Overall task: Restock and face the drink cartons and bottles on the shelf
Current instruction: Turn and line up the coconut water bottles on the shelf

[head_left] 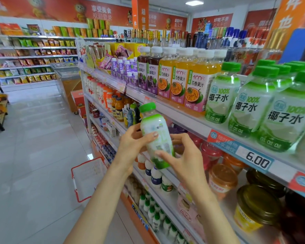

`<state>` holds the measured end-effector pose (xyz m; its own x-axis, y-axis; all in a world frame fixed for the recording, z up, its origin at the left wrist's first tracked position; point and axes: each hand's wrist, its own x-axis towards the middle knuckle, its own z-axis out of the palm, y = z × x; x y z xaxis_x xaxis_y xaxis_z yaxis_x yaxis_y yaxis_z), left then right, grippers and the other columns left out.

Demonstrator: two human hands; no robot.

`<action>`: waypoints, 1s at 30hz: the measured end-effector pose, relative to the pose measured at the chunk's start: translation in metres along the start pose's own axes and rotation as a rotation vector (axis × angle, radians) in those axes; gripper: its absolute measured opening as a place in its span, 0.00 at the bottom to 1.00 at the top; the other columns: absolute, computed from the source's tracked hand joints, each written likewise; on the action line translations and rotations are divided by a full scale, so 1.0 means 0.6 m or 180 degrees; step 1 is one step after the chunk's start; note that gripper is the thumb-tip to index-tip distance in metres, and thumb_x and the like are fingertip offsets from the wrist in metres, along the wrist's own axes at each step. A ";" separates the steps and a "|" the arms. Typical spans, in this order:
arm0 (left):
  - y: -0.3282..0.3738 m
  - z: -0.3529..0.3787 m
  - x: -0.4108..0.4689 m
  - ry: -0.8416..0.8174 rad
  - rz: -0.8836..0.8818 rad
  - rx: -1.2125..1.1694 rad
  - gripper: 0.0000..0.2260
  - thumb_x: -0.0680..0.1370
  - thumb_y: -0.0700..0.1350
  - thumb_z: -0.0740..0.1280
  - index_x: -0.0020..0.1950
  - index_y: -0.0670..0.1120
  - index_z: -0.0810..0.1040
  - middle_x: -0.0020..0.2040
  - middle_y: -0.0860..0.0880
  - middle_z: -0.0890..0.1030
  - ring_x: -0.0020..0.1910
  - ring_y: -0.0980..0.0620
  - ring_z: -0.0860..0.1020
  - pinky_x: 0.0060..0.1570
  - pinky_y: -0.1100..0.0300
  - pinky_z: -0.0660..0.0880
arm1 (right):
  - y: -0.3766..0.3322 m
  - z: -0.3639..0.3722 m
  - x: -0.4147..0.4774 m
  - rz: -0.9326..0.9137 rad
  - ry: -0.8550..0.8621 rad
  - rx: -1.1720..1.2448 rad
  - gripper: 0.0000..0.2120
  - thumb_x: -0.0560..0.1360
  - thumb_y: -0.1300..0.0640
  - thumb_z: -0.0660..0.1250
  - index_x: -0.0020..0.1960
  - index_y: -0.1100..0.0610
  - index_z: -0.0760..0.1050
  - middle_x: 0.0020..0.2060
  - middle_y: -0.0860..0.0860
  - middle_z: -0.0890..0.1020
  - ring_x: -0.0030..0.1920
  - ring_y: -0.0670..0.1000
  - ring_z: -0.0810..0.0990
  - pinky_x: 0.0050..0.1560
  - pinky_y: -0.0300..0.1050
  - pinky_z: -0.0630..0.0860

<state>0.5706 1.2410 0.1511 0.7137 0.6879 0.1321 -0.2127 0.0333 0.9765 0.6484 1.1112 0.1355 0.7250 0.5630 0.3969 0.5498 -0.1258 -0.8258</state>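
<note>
I hold a coconut water bottle (156,134) with a green cap in both hands, in front of the shelf and below its top tier. My left hand (133,142) grips its left side, thumb across the label. My right hand (182,155) grips its lower right side. The bottle stands nearly upright, its back label turned to me. On the top shelf (188,120) to the right stand matching coconut water bottles (250,101) facing front. Left of them are passion fruit juice bottles (180,80) and grape juice bottles (147,73).
A red-rimmed shopping basket (87,178) sits on the floor by the shelf base. Lower shelves hold many small bottles and jars (222,180). A blue price tag reading 6.00 (257,162) hangs on the shelf edge. A chest freezer (67,74) stands down the aisle.
</note>
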 end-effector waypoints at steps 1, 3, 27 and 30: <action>-0.003 -0.010 0.005 -0.0110 -0.0041 -0.0167 0.25 0.66 0.43 0.76 0.62 0.44 0.74 0.56 0.42 0.81 0.47 0.47 0.83 0.42 0.56 0.81 | -0.006 -0.016 0.007 0.0056 -0.0160 0.0312 0.20 0.65 0.43 0.74 0.53 0.48 0.75 0.48 0.43 0.81 0.47 0.42 0.79 0.46 0.42 0.79; -0.010 -0.025 0.014 -0.0393 -0.0105 -0.0445 0.29 0.60 0.50 0.79 0.59 0.45 0.78 0.57 0.42 0.81 0.51 0.44 0.81 0.50 0.49 0.79 | -0.021 -0.044 0.025 0.0026 -0.0222 0.0802 0.13 0.69 0.47 0.72 0.52 0.48 0.78 0.47 0.44 0.83 0.46 0.43 0.81 0.44 0.39 0.79; 0.074 0.076 0.033 0.0494 0.1661 0.1360 0.28 0.65 0.52 0.77 0.61 0.54 0.70 0.50 0.67 0.72 0.48 0.73 0.72 0.46 0.76 0.69 | -0.256 -0.156 0.277 -0.0127 -0.2382 -0.1912 0.13 0.71 0.52 0.73 0.51 0.58 0.77 0.38 0.54 0.84 0.33 0.50 0.83 0.34 0.39 0.80; 0.097 0.096 0.044 0.0455 0.1823 0.1512 0.31 0.65 0.55 0.77 0.64 0.53 0.69 0.52 0.63 0.74 0.52 0.62 0.73 0.52 0.67 0.71 | -0.282 -0.181 0.279 -0.0239 -0.2228 -0.2104 0.14 0.71 0.55 0.73 0.52 0.60 0.78 0.39 0.55 0.83 0.31 0.49 0.83 0.33 0.38 0.80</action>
<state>0.6156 1.2198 0.2210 0.4777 0.5920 0.6491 -0.1906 -0.6514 0.7344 0.7217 1.1378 0.3854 0.3843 0.9208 -0.0660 0.8623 -0.3836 -0.3307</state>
